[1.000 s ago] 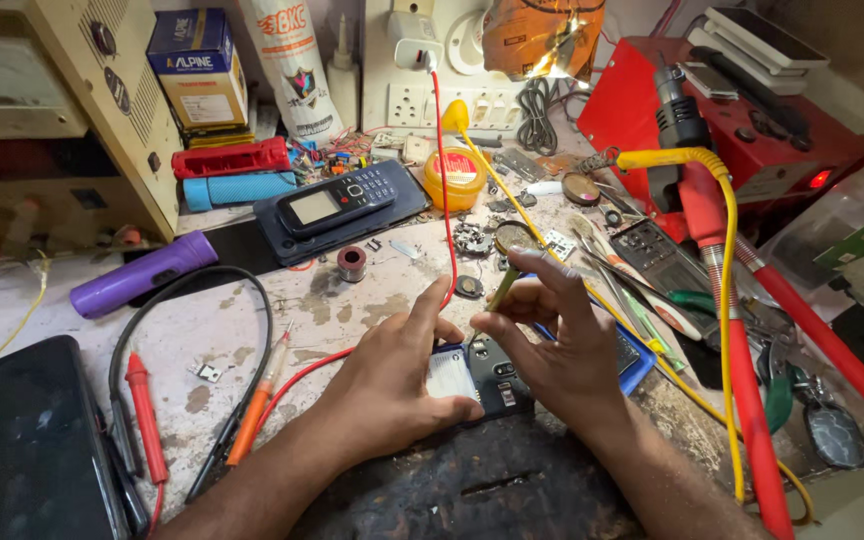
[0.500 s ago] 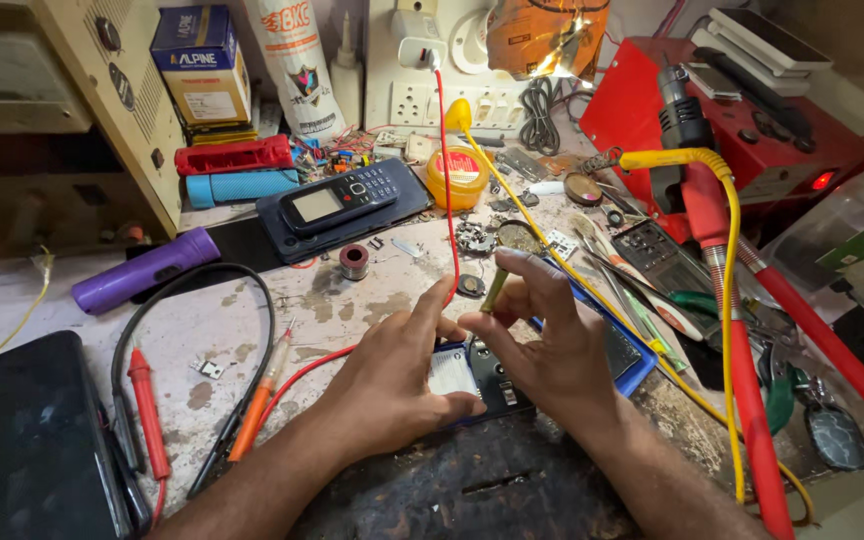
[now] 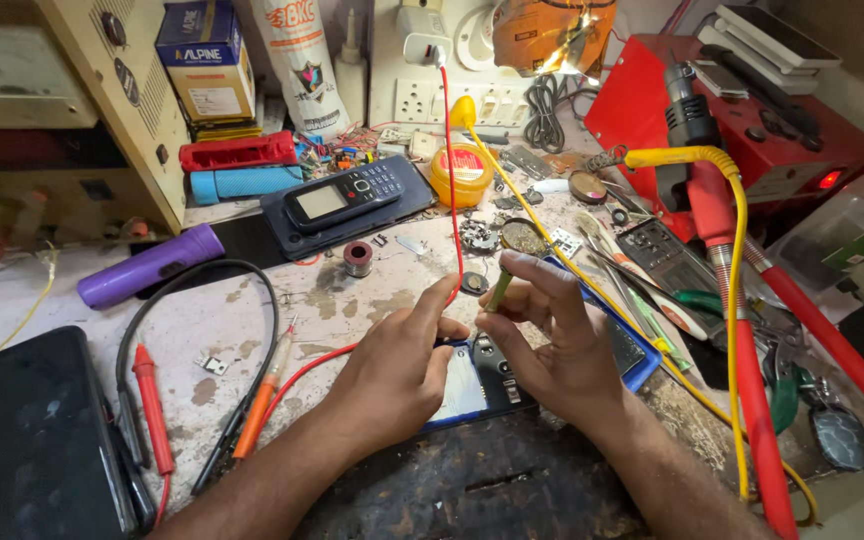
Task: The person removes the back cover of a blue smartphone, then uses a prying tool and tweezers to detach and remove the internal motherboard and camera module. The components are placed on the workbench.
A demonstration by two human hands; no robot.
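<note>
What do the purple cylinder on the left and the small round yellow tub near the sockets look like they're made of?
The purple cylindrical torch-like body looks like matte plastic: even colour, soft dull sheen, no metallic glint. The small round yellow tub seems to be translucent glossy plastic, since light glows through its amber wall; what it holds cannot be told.

At centre frame our left hand (image 3: 392, 365) and right hand (image 3: 552, 345) meet over an opened phone (image 3: 477, 385); a keypad phone (image 3: 344, 195) lies above, probes (image 3: 152, 410) lower left, perhaps tweezers (image 3: 642, 290) right.
</note>
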